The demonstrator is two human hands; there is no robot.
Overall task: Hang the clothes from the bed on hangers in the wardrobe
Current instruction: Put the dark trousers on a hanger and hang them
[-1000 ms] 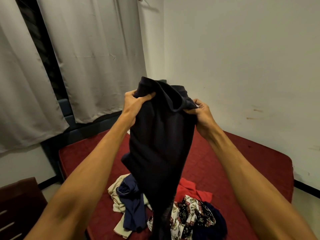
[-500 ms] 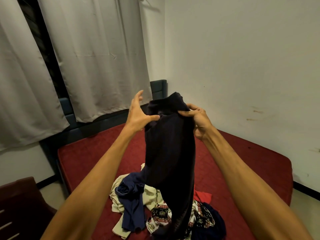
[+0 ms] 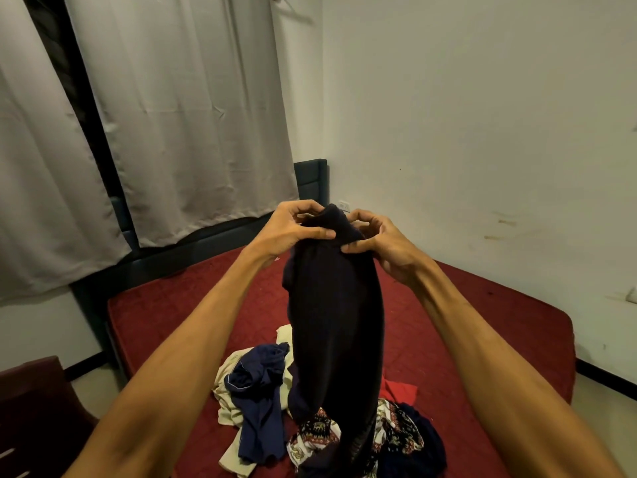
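A dark navy garment (image 3: 336, 315) hangs in front of me over the bed (image 3: 165, 312), its lower end reaching the clothes pile. My left hand (image 3: 293, 229) pinches its bunched top from the left, thumb pressed against the cloth. My right hand (image 3: 382, 243) pinches the same top from the right. Below lies the pile: a blue garment (image 3: 258, 388), a cream one (image 3: 229, 408), a red one (image 3: 400, 391) and a patterned one (image 3: 396, 429). No hanger or wardrobe is in view.
The red mattress sits in the corner against a white wall (image 3: 482, 132) on the right. Grey curtains (image 3: 193, 115) hang behind the dark headboard (image 3: 312, 177). A dark wooden piece of furniture (image 3: 31, 408) stands at the lower left beside the bed.
Both hands have come down and closer together, gathering the garment's top into a tight bunch. The garment, spread wide a second ago, now hangs narrower.
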